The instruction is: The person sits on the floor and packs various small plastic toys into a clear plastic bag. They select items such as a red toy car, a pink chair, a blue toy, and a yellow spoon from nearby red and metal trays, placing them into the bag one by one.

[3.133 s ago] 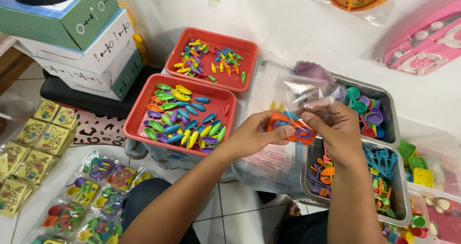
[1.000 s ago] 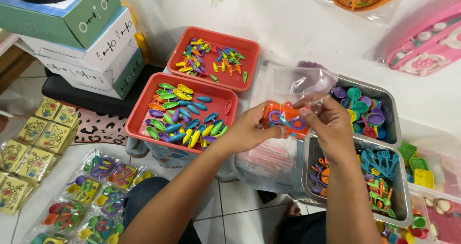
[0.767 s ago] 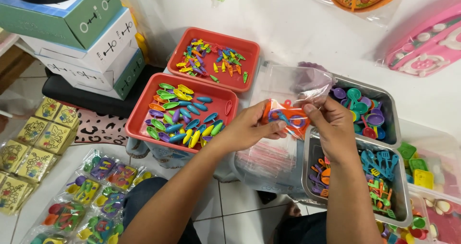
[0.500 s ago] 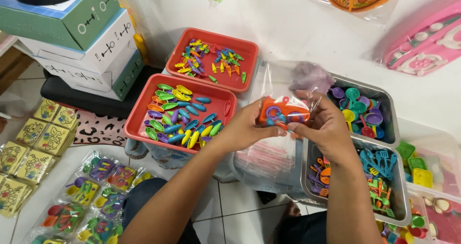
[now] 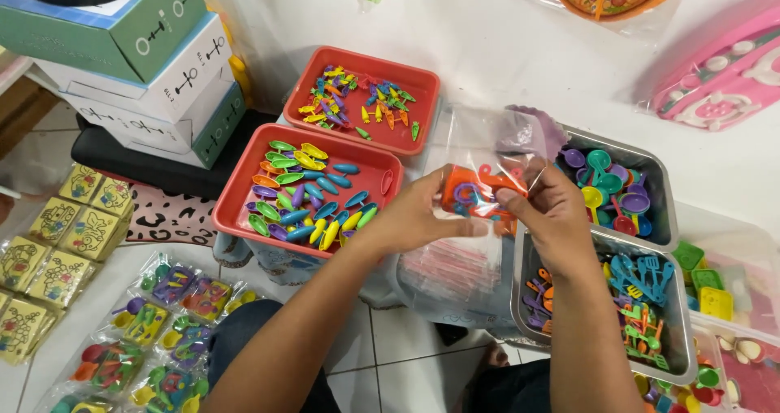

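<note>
A person seated on a white tiled floor [image 5: 390, 356] works among trays of small plastic toy pieces. Stacked cardboard boxes [image 5: 138, 63] stand at ten o'clock from the hands. A metal tray [image 5: 686, 356] of blue and orange miniature utensils lies at four o'clock, and a second metal tray [image 5: 660, 187] of round scoops in purple, teal and yellow at three o'clock. A red tray [image 5: 244, 187] of bright boat-shaped pieces sits at nine o'clock, just beside the left forearm, with another red tray [image 5: 422, 104] of small mixed pieces at eleven o'clock. Filled packets [image 5: 154, 332] of assorted toys lie at seven o'clock.

Between the hands, at the centre, is a clear plastic bag [image 5: 487, 149], its open top rising toward twelve o'clock. The left hand [image 5: 422, 214] pinches the bag's lower left side, thumb and fingers closed on it. The right hand [image 5: 552, 214] grips the lower right side, fingers curled onto the plastic. Inside the bag, between both thumbs, sits a cluster of orange, purple and blue toy pieces [image 5: 471, 193].
</note>
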